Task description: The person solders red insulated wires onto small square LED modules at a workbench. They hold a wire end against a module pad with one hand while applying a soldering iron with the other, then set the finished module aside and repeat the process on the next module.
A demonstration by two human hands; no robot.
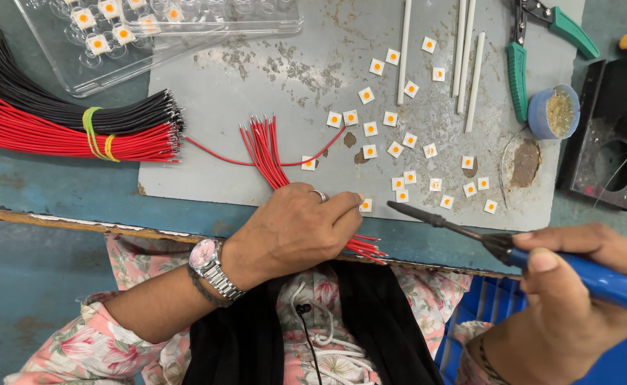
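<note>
My left hand [296, 228] rests at the near edge of a grey work mat [256, 93], closed around a bunch of short red wires [265, 150] that fan out above my knuckles and stick out below them. Its fingertips press on a small white square chip with an orange dot [365, 205]. My right hand [570, 299] grips the blue handle of a soldering iron [463, 229], whose dark tip points left toward that chip. Several similar chips [399, 142] lie scattered on the mat. One loose red wire [256, 161] runs to a chip [308, 163].
Bundles of black and red wires [64, 121] tied with yellow bands lie at left. A clear plastic tray [149, 28] holds more chips. White tubes [463, 50], green-handled pliers [534, 43], a small blue cup [554, 110] and a black stand [609, 142] sit at right.
</note>
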